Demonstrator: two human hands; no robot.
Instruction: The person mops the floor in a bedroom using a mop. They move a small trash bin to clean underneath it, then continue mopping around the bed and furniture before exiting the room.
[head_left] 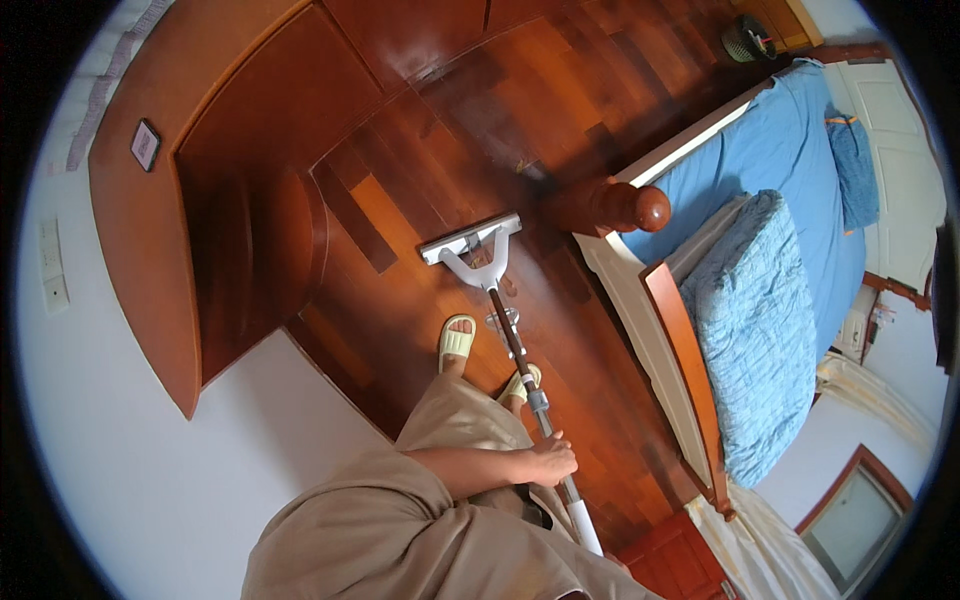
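My left hand (553,460) is wrapped round the pole of a mop (528,380), its forearm coming from a loose tan sleeve. From the white grip (583,525) near my body, the pole slants away to a wide white and grey mop head (472,240), which rests on the wooden floor (400,190). Metal levers sit partway along the pole. At the upper end of the grip only a sliver of what seems to be my right hand (618,566) shows; its fingers are hidden. My feet, in pale yellow-green slippers, stand beside the pole.
On the right is a bed with a wooden post (652,208) and a folded blue quilt (755,320). A curved wooden desk (130,230) at the left bears a phone (145,145). A dark basket (748,40) stands far right. Curtains (750,540) hang lower right.
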